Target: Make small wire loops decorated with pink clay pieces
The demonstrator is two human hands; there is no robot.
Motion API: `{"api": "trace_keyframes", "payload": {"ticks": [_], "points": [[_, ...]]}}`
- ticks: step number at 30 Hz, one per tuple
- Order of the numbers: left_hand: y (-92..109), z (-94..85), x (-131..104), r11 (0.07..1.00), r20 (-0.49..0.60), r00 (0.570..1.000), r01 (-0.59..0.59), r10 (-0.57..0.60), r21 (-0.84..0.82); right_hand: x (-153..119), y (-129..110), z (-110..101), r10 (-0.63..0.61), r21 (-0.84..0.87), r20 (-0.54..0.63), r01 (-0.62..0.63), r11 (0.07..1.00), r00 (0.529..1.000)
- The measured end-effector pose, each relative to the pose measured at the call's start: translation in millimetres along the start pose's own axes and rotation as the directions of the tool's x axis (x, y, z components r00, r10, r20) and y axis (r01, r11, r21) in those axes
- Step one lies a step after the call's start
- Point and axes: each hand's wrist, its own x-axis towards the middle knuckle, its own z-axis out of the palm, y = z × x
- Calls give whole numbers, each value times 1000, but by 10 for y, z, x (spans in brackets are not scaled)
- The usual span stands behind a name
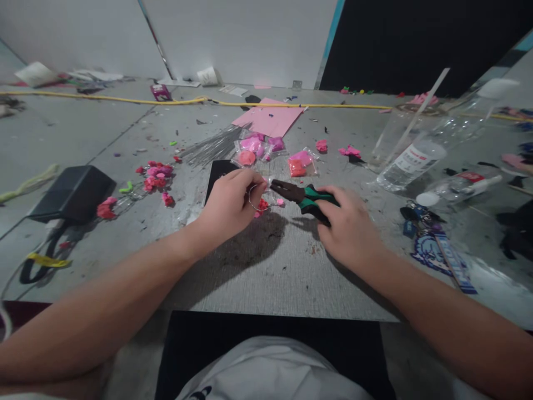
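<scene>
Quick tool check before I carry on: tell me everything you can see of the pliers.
The pliers have a dark, metallic-looking head and green-and-black handles that look like plastic or rubber. The right hand grips the handles, which stand spread apart. Held above the grey table, the head points leftward, its tip close to the left hand. Whether the jaws are slightly open, or touch anything there, is too small and blurred to tell.
</scene>
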Motion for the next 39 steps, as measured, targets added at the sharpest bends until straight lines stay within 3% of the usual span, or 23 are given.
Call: {"api": "trace_keyframes", "payload": {"ticks": [3,5,7,11,19,22,27,33,39], "points": [[-32,19,-1,992,-45,999,19,-25,-122,51,99,-16,41,166,-10,-39,985,999],[-51,35,-9,978,-88,996,4,-23,-210,102,142,-56,96,297,54,-108,949,994],[-63,45,-17,957,-145,988,-93,54,-276,154,167,-118,105,423,179,-173,890,978],[-60,28,-29,902,-244,944,-295,223,-315,217,187,-278,-53,587,338,-166,792,940],[39,-70,-67,855,-290,929,-336,230,-396,185,144,-498,-244,675,642,-385,630,727],[65,-92,-81,853,-293,915,-374,277,-363,180,163,-503,-264,682,674,-445,580,690],[65,-95,-102,851,-306,898,-411,317,-327,193,203,-479,-284,686,684,-460,564,672],[64,-92,-94,865,-298,903,-397,308,-308,197,229,-477,-312,713,654,-423,560,689],[67,-101,-99,880,-304,902,-390,306,-271,198,234,-495,-335,716,656,-416,561,676]]}}
